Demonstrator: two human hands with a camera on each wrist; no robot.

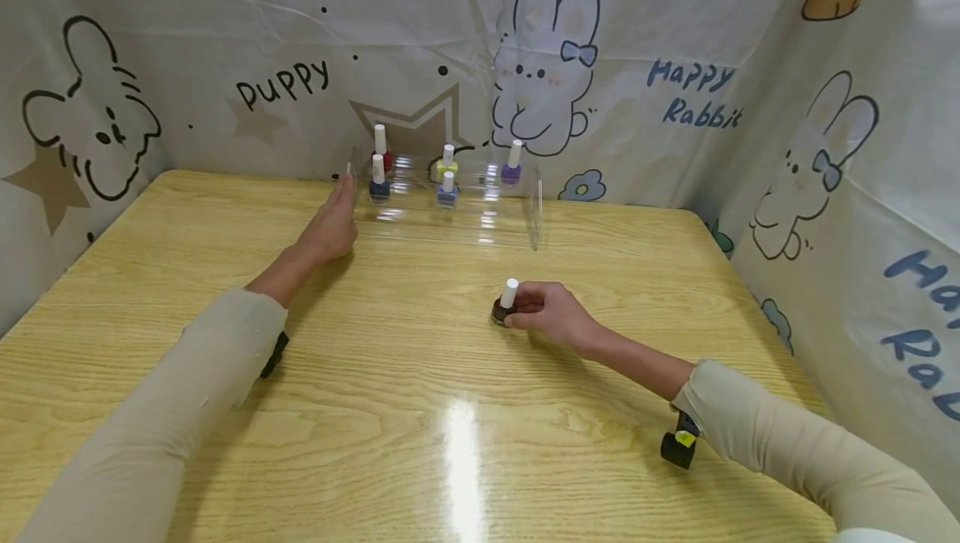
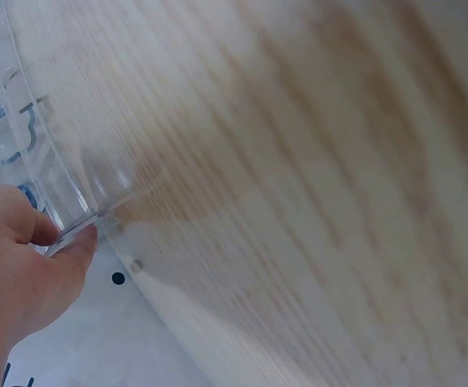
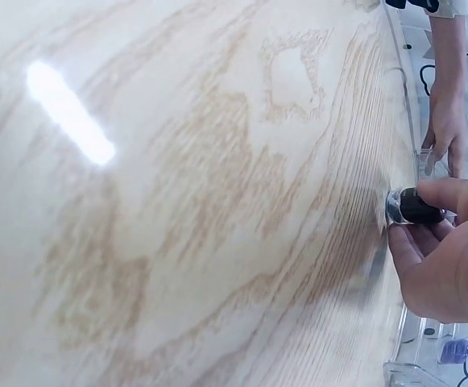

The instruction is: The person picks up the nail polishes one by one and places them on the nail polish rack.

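Observation:
Near the middle of the table, my right hand [image 1: 558,318] pinches a dark nail polish bottle [image 1: 502,311] with a white cap, tilted slightly and low over the wood. The right wrist view shows thumb and fingers around the dark bottle [image 3: 420,207]. At the back, my left hand [image 1: 332,226] grips the left end panel of a clear acrylic rack [image 1: 537,214]; in the left wrist view the panel edge sits between thumb and fingers. On the rack stand nail polish bottles: red [image 1: 386,160], dark blue [image 1: 379,191], yellow [image 1: 447,168], light blue [image 1: 447,195] and purple [image 1: 512,173].
A wood-grain table [image 1: 360,418] lies under both hands. Printed cloth [image 1: 420,18] with rabbits and lettering hangs behind the rack and along the sides. A black wrist device [image 1: 678,447] hangs below the right sleeve.

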